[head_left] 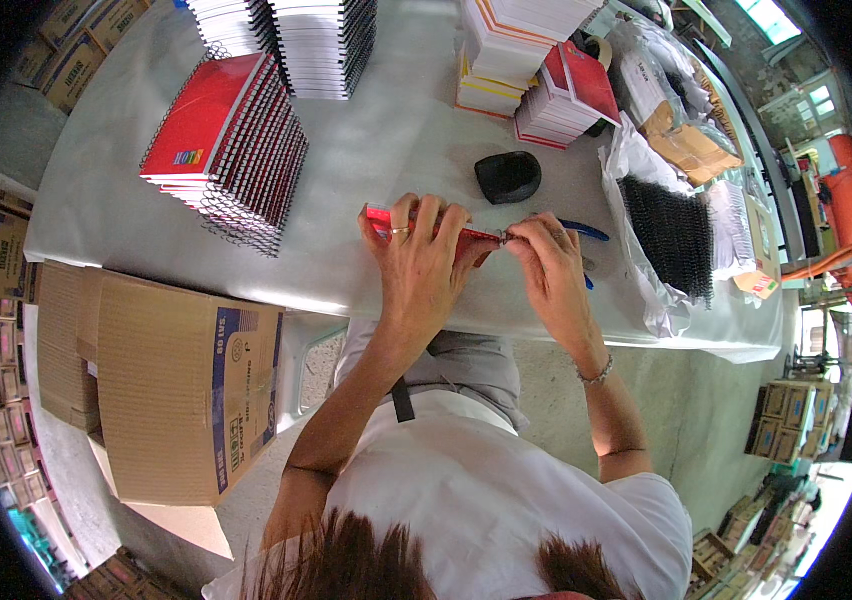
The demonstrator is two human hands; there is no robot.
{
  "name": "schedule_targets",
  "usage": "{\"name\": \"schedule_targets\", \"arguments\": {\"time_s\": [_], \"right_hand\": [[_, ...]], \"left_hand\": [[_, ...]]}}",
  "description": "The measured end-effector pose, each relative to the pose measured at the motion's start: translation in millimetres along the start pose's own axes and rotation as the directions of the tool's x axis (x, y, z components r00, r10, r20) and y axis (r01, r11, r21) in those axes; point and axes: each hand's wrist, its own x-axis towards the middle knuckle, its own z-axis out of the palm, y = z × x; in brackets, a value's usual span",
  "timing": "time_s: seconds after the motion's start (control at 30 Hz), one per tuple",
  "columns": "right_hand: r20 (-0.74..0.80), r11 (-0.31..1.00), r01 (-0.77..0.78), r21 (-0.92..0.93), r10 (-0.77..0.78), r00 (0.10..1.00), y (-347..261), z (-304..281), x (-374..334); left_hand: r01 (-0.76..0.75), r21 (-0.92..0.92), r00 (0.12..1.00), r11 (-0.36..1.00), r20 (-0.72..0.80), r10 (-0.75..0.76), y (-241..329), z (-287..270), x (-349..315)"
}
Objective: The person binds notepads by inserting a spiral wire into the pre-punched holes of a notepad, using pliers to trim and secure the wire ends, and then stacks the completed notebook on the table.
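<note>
A red notebook (378,214) is held on edge above the near side of the table, with my left hand (418,262) wrapped over it and a ring on one finger. My right hand (552,268) pinches at the right end of the notebook's spine, where a bit of dark wire coil (505,238) shows. Much of the notebook is hidden behind my fingers. Blue-handled pliers (586,230) lie on the table just beyond my right hand. A rounded black object (508,177) sits farther back, touched by neither hand.
Red spiral-bound notebooks (208,118) are stacked at left, with more bound stacks (321,45) behind. Unbound page stacks (506,50) stand at back right. Black binding coils (668,235) lie on white wrapping at right. A large cardboard box (156,385) stands left of my lap.
</note>
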Motion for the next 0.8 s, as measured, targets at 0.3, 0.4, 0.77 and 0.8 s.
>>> {"name": "schedule_targets", "arguments": {"time_s": [0.3,0.4,0.77,0.8], "right_hand": [[-0.039,0.995,0.041,-0.091,-0.044,0.998,-8.1,2.9,15.7],[-0.002,0.994,0.033,-0.108,-0.034,0.999,-9.2,2.7,17.7],[0.049,1.000,0.015,0.014,-0.016,0.999,21.2,-11.6,46.0],[0.063,1.000,0.007,-0.027,-0.005,0.998,29.8,-9.1,52.3]], "left_hand": [[0.060,-0.225,0.990,0.972,-0.108,-0.086,-8.4,-13.2,3.5],[0.133,-0.333,0.968,0.933,-0.160,-0.195,-15.2,-12.4,1.6],[0.138,-0.499,0.986,0.856,-0.009,-0.164,-44.2,-26.9,-1.3],[0.132,-0.499,0.988,0.857,0.002,-0.152,-47.5,-31.7,-0.4]]}}
